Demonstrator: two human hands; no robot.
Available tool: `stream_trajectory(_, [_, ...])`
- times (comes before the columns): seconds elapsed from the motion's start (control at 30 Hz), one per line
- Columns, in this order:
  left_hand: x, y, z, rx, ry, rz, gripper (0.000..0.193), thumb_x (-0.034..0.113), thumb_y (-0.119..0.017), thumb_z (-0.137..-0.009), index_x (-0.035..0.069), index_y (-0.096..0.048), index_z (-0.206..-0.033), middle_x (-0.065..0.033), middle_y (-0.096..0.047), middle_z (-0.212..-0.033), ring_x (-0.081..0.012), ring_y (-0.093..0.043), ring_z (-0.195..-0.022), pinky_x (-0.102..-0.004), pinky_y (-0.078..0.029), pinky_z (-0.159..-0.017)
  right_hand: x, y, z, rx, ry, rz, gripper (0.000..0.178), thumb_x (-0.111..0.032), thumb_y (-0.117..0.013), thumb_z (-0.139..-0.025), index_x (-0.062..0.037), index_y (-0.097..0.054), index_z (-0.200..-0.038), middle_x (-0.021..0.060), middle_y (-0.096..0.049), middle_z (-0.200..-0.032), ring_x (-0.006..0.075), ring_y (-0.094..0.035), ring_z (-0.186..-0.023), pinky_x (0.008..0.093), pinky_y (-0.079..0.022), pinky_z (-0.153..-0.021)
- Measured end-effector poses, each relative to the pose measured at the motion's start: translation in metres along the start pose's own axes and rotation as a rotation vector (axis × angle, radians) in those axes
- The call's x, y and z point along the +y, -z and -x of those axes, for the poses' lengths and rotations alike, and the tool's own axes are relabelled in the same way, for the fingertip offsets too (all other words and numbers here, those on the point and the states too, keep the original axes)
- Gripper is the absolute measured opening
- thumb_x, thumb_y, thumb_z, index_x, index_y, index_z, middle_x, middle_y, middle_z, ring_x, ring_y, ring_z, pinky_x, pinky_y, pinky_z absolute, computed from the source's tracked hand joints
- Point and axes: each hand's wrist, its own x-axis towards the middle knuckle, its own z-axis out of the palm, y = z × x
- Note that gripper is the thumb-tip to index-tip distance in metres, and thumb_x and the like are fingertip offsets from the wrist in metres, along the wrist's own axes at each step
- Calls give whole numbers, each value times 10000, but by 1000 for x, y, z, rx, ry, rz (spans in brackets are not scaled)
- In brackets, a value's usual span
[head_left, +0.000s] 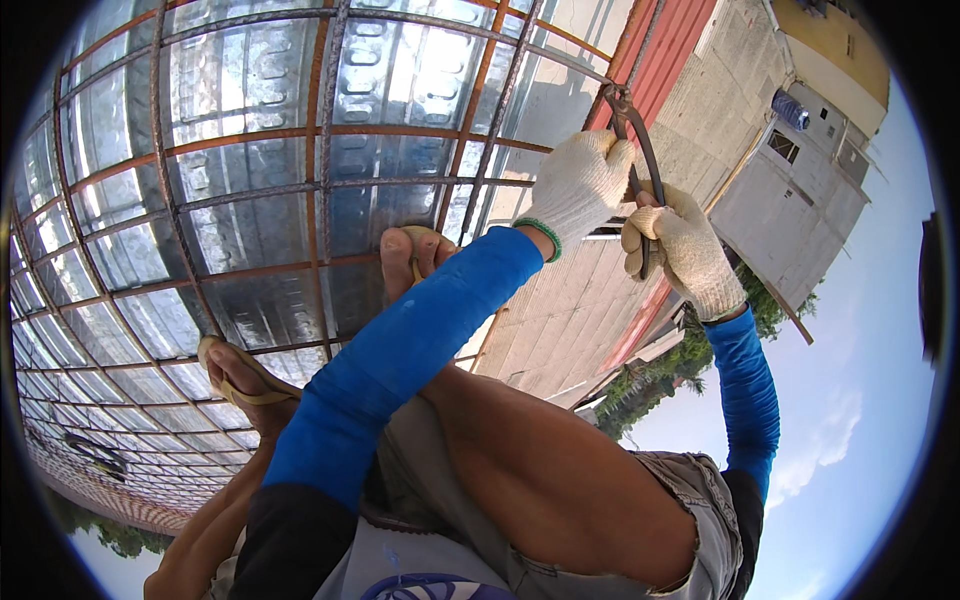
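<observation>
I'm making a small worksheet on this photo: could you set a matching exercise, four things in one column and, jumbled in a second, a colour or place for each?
Things:
1. pincers
2. gloves
3. sleeves
4. mesh

Colours or places:
A. blue
B. underfoot
C. in the right hand
D. off-white

Pairs: 1-C, 2-D, 3-A, 4-B

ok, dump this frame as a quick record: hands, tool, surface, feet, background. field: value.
Left hand: gloved, against the pliers; exact grip hidden
Right hand: gloved, fingers closed around the handles
Tool head: up at a bar crossing by the grid's edge; bite on wire or bar not clear
Surface: grid of steel bars over shiny metal sheets
Feet: both in sandals, on the grid area
Sleeves: blue on both forearms
Background: roofs, grey building, trees, sky
</observation>
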Motion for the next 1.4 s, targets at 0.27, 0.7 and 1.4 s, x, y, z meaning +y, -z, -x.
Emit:
stream_trajectory(0.27, [11,7,2,-59,155,193,414,307,-541,-1068,-5,-688,-839,-136,-592,-672,-296,-607,-666,-454,-479,-654,1,-14,4,84,76,169,507,-117,-539,-1029,104,-482,-1482,133,-756,-945,149,-741,-711,268,-606,-607])
stream_trajectory(0.7, [6,6,-5,-44,66,69,448,349,-547,-1049,-15,-687,-829,-194,-587,-700,-352,-611,-708,-489,-474,-677,-3,-16,-1,175,-16,203,437,-71,-578,-993,88,-551,-1399,85,-688,-894,123,-692,-699,264,-573,-601])
stream_trajectory(1.4, [4,-2,-7,-25,82,125,441,341,-560,-1039,-18,-726,-846,-255,-673,-721,-430,-715,-756,-529,-535,-725,0,-20,-1,153,44,69,87,-7,-571,-1022,-59,-502,-1035,-9,-496,-759,84,-499,-588,267,-449,-519])
